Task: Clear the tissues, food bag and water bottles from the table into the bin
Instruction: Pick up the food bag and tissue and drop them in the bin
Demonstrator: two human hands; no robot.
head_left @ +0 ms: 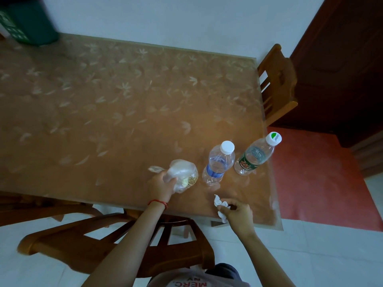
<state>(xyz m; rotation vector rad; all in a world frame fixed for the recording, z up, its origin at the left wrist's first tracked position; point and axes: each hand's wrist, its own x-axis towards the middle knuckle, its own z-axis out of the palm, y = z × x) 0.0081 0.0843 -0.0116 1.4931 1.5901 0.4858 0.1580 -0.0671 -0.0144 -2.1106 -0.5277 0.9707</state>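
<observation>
On the near right part of the table (pixel 116 112), my left hand (pixel 160 186) grips a clear plastic food bag (pixel 183 175) with yellowish scraps inside. My right hand (pixel 238 212) is closed on crumpled white tissues (pixel 220 206) close to the table's front edge. Two clear water bottles stand upright just beyond: one with a blue label (pixel 217 164) and a white cap, and one with a green label (pixel 256 157) close to the right edge. A dark green bin (pixel 31 23) sits at the far left corner, partly cut off.
A wooden chair (pixel 107 245) stands pushed in below my arms at the front. Another wooden chair (pixel 277 83) stands at the table's right side. A dark wooden door (pixel 342 59) and a red floor mat (pixel 317 179) lie to the right.
</observation>
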